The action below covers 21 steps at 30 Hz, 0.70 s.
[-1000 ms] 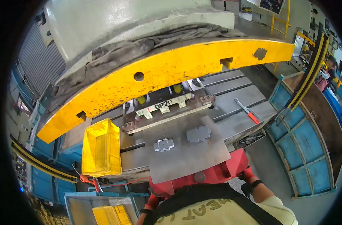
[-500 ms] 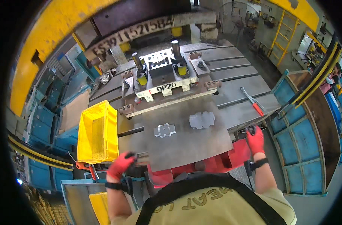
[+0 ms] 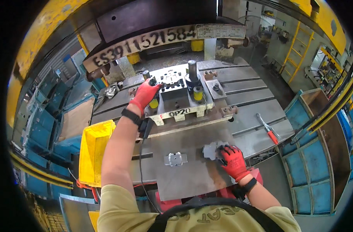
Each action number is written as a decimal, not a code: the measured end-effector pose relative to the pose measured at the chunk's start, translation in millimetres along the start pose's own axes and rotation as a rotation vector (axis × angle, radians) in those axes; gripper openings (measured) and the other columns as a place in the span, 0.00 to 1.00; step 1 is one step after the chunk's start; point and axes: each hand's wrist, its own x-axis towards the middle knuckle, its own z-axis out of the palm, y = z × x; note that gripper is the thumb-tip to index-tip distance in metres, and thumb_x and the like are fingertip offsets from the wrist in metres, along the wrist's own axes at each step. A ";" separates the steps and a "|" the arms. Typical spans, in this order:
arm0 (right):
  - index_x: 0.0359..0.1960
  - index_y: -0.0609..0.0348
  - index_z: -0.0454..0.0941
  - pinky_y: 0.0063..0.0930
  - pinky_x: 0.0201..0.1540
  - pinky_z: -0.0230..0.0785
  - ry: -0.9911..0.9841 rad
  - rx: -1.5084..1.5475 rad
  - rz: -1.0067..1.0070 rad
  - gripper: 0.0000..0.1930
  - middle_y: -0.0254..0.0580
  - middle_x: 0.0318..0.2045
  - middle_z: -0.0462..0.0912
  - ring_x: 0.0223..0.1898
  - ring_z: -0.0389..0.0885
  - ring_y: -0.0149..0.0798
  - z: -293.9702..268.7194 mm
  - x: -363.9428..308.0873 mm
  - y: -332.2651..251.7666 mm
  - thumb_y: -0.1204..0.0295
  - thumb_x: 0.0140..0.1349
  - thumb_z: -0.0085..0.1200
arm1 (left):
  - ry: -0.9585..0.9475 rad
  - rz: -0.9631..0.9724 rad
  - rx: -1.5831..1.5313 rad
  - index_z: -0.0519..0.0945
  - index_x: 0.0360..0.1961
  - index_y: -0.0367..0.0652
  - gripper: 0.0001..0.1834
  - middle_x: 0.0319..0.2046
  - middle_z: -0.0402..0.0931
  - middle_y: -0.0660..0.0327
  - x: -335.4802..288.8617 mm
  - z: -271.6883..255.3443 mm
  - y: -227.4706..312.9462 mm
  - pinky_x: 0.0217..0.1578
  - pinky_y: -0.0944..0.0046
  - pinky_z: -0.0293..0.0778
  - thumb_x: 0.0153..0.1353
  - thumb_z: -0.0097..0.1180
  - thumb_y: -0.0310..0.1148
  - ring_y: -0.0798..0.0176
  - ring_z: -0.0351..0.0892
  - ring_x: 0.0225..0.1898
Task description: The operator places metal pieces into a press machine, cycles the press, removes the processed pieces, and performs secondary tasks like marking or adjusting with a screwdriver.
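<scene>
Flat grey metal piece point(image 3: 210, 151), notched outline, right hand point(image 3: 233, 160) at its edge

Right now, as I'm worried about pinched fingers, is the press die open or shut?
Open: the upper die hangs above the lower die, with a visible gap between them, and the gloved left hand is at the lower one.

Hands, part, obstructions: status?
Left hand at die, grip unclear. Right hand at right edge of grey blank. Cut part to its left, untouched. Pliers apart from both hands.

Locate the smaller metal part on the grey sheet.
In the head view, the smaller metal part lies below centre, left of the right hand.
</scene>
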 end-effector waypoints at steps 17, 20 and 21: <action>0.41 0.53 0.68 0.39 0.52 0.51 -0.111 0.097 0.103 0.28 0.41 0.43 0.68 0.48 0.62 0.44 -15.1 -5.3 -10.8 0.67 0.31 0.59 | 0.080 0.294 0.909 0.74 0.26 0.41 0.11 0.21 0.74 0.52 76.5 47.7 -35.4 0.26 0.58 0.69 0.52 0.40 0.34 0.53 0.75 0.25; 0.41 0.53 0.68 0.39 0.52 0.51 -0.101 0.086 0.097 0.28 0.42 0.43 0.68 0.48 0.62 0.45 -15.1 -4.2 -9.8 0.67 0.32 0.59 | 0.101 -0.099 0.466 0.74 0.31 0.42 0.12 0.28 0.74 0.50 64.5 46.4 -6.1 0.32 0.58 0.69 0.50 0.44 0.37 0.51 0.74 0.32; 0.41 0.53 0.68 0.39 0.52 0.51 -0.104 0.079 0.089 0.27 0.42 0.43 0.68 0.48 0.62 0.45 -15.4 -4.1 -9.8 0.66 0.32 0.59 | 0.238 -0.145 0.329 0.72 0.35 0.42 0.15 0.34 0.72 0.50 59.6 43.3 3.1 0.35 0.58 0.68 0.47 0.48 0.39 0.50 0.72 0.37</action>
